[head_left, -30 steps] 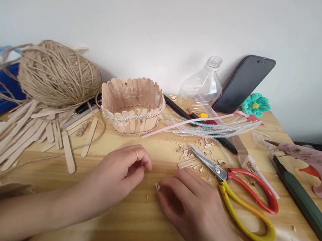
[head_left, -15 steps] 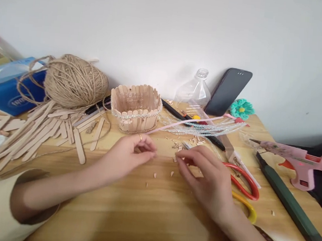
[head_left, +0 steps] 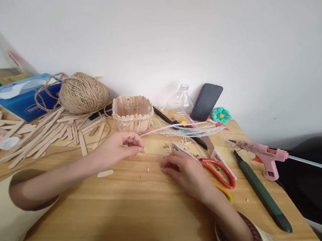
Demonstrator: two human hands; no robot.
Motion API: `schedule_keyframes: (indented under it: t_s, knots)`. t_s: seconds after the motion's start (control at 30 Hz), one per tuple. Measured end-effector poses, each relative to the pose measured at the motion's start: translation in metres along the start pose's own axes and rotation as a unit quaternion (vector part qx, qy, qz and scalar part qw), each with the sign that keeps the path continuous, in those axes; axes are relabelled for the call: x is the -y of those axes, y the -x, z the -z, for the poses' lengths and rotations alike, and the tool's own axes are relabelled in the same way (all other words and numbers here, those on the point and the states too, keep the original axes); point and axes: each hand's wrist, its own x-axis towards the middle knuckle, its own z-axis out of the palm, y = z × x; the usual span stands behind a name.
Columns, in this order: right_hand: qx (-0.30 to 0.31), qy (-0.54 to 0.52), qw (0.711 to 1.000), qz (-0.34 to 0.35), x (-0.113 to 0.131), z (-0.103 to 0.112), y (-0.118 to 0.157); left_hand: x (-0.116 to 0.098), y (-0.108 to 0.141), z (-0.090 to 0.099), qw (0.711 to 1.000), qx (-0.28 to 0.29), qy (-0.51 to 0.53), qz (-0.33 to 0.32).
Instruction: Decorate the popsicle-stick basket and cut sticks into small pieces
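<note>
My left hand, with a ring on one finger, hovers over the table in front of a small craft-stick basket. Its thumb and fingertips come together; anything between them is too small to make out. A pink strip runs off to the right from behind this hand. Low over the wood, my right hand has its fingers curled together at the tips, their contents hidden. Beside it lie wood chips and scissors with red and yellow handles. A short stick piece rests below my left wrist.
Loose craft sticks, a twine ball and a blue tissue pack crowd the left. Toward the back stand a cut clear bottle and a phone. A pink glue gun and green cutter lie right.
The view has shifted, so the basket and tools appear lower. My right hand has lowered toward the table. The short stick piece below my left wrist has come into sight.
</note>
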Motion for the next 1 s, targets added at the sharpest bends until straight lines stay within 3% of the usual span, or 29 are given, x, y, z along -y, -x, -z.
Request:
schedule_keyframes:
  t_s: [0.27, 0.47, 0.6, 0.73, 0.83, 0.9, 1.0]
  knots:
    - [-0.07, 0.06, 0.995, 0.023, 0.028, -0.017, 0.016, 0.0, 0.016, -0.017, 0.998, 0.051, -0.023, 0.0]
    - [-0.187, 0.004, 0.977, 0.106, 0.044, -0.029, 0.039, -0.005, 0.035, -0.04, 0.992, 0.117, 0.018, 0.041]
    - [-0.206, -0.049, 0.973, 0.095, 0.049, -0.032, 0.05, -0.005, 0.039, -0.049, 0.991, 0.113, 0.027, 0.068]
    - [-0.176, -0.065, 0.979, 0.082, 0.042, -0.018, 0.055, -0.004, 0.035, -0.052, 0.991, 0.11, 0.006, 0.075]
    - [-0.189, 0.077, 0.978, 0.036, 0.018, 0.002, 0.061, -0.001, 0.031, -0.049, 0.994, 0.087, -0.029, 0.066]
    - [-0.229, 0.235, 0.944, -0.037, -0.004, 0.012, 0.066, -0.001, 0.027, -0.047, 0.993, 0.08, -0.056, 0.064]
    - [-0.182, 0.32, 0.925, -0.091, -0.029, 0.016, 0.075, -0.003, 0.018, -0.044, 0.992, 0.086, -0.079, 0.054]
